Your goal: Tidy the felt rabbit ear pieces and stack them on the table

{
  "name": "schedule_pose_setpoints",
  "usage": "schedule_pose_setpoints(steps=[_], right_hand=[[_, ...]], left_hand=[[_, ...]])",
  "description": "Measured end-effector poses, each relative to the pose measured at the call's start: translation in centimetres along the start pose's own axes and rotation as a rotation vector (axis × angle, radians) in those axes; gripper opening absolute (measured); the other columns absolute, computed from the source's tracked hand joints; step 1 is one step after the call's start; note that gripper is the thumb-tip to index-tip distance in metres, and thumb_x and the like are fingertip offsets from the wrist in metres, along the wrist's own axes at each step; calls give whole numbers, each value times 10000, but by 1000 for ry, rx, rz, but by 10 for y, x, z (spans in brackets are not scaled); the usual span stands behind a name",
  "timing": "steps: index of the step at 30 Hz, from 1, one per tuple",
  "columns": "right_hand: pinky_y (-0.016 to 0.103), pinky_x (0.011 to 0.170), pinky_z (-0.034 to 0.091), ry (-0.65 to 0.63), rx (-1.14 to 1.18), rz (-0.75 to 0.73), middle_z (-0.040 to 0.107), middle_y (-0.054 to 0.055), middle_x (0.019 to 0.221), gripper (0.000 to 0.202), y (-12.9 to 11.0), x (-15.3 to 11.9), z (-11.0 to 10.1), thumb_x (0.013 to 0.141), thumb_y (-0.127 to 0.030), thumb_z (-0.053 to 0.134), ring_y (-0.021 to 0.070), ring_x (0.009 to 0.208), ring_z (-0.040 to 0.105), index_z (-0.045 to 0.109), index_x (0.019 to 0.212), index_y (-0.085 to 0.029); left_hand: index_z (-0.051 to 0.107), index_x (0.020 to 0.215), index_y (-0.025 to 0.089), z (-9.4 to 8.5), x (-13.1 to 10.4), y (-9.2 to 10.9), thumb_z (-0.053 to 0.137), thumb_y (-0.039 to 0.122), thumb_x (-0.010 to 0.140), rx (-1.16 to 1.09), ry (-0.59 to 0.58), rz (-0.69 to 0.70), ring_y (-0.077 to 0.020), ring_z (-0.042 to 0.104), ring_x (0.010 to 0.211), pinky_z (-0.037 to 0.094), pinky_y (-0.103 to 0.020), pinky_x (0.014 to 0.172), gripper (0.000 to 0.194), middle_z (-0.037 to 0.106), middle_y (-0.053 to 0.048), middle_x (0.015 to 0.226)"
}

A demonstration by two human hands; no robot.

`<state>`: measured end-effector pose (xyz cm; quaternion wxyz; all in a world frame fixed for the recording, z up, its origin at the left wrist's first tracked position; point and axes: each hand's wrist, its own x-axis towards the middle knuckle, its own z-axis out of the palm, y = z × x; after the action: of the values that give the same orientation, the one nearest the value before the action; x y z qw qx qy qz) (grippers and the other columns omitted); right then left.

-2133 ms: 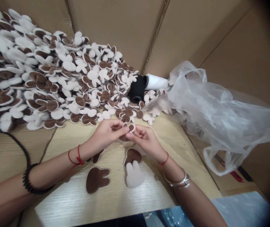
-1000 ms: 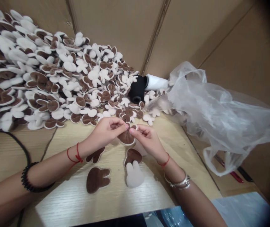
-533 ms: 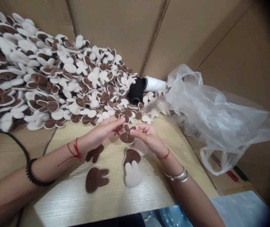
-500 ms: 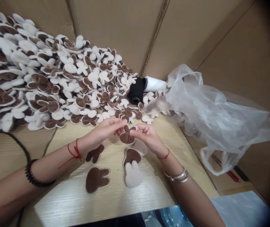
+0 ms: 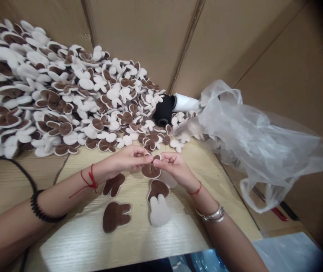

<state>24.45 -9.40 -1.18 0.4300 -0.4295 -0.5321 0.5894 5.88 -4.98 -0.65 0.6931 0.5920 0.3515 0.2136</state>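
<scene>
In the head view, the left hand [image 5: 129, 158] and the right hand [image 5: 175, 166] are meeting almost fingertip to fingertip, each pinching a bunny-head-shaped plush patch [image 5: 151, 172] between thumb and fingers. The left hand is gripping around one ear and the right hand around the other, so the ears are partly disappearing behind the thumbs while the rounded head is hanging below, towards the wearer. The patch is showing a dark brown, short-napped face, a pale rim curving along its lower edge and a crease running down its middle. Just below the hands, a brown bunny patch [image 5: 158, 187] is lying with a white bunny patch [image 5: 160, 212] overlapping it, and a pale piece [image 5: 169, 180] is peeking out beneath the right hand. Under the left wrist, a brown cutout with two prongs [image 5: 114, 184] is lying near a larger brown bunny cutout [image 5: 115, 217], whose ears are pointing right. Beyond the hands, a heap of similar brown-and-white patches [image 5: 88, 84] is rising to the left, a black thread cone [image 5: 163, 110] and a white thread cone [image 5: 186, 102] are resting beside it, and a translucent plastic bag [image 5: 252, 128] is sprawling right of the right hand.
</scene>
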Motion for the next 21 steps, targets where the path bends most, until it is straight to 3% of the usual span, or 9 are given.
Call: schedule_pose_setpoints(steps=[2,5,8,11,16,19,21], right_hand=[[225,486,244,31,-26,2,446,-47,547,303,1,2,0,702,-427,716,67,516,337,617,627,-151],[245,471,149,116,14,-5,290,-79,475,355,2,6,-4,760,-475,639,63,475,212,665,701,-126],[258,481,121,182,89,-26,205,-96,455,371,3,9,-8,761,-480,623,63,465,166,660,692,-117],[261,481,116,209,103,-14,199,-98,447,362,4,11,-11,734,-475,640,61,457,168,649,668,-119],[252,442,133,262,115,78,195,-97,405,471,10,18,-20,752,-557,563,58,406,161,651,619,-114],[245,420,137,270,128,147,198,-93,392,516,11,22,-28,768,-585,527,54,386,147,645,596,-112],[241,418,136,275,132,164,198,-93,399,514,11,23,-31,774,-583,523,51,384,141,645,605,-113]], left_hand=[[605,732,124,-4,1,0,704,339,754,-96,99,28,-44,409,485,328,-178,464,238,484,51,574],[583,793,145,-13,6,0,643,249,809,-340,347,173,-88,594,723,482,-216,696,121,615,-2,790],[573,905,152,-21,10,0,625,253,822,-338,395,162,-156,623,954,493,-305,868,141,647,-66,1008],[584,1017,155,-25,11,-2,649,314,791,54,412,115,-206,626,928,515,-380,813,284,655,-85,1019],[668,995,166,-15,10,-18,650,363,773,994,348,303,-258,571,912,463,-443,838,297,639,-87,936],[676,994,184,-13,11,-26,580,155,787,1153,227,400,-248,540,971,448,-411,863,230,609,-82,965],[679,967,206,-14,12,-26,493,36,770,1118,124,486,-221,524,1030,435,-377,897,319,590,-67,1049]])
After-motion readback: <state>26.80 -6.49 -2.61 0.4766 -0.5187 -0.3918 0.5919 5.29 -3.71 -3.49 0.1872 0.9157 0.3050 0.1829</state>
